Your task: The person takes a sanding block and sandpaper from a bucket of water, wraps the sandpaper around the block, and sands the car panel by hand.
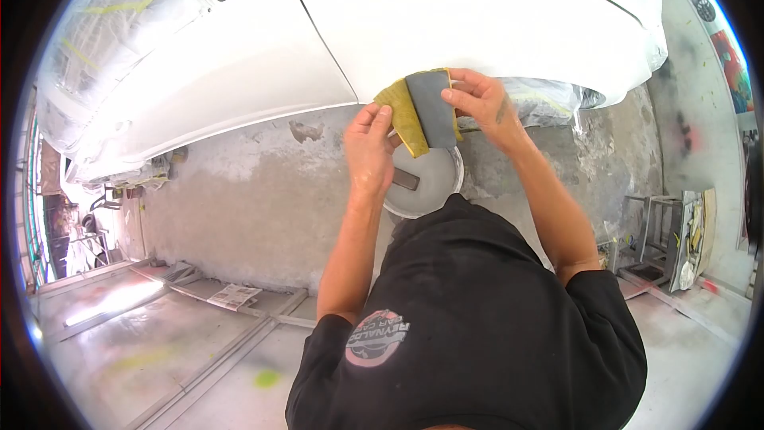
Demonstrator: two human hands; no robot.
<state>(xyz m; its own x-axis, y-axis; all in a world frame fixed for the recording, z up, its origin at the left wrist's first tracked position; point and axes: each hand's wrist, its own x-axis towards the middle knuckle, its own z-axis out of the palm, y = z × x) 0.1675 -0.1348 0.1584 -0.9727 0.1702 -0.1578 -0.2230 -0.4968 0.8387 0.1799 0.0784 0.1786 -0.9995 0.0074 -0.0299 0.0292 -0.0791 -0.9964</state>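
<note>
Both my hands hold a piece of sandpaper in front of the white car panel. Its right part is a smooth grey sheet (430, 107), and its left part is a creased, mustard-yellow flap (404, 115). Whether these are one folded sheet or two pieces, I cannot tell. My left hand (370, 147) pinches the yellow flap at its left edge. Thumb and fingers of my right hand (479, 103) grip the grey part near its upper right edge. Just below is a round bucket (455, 183) of cloudy liquid, with a dark rectangular block (406, 180) at its left side.
A white car body (239, 56) fills the upper view, with plastic sheeting (537, 99) over the wheel area. Grey concrete floor (239, 207) lies below it. Newspaper (235, 295) rests at lower left; a metal stand (660, 227) is at the right.
</note>
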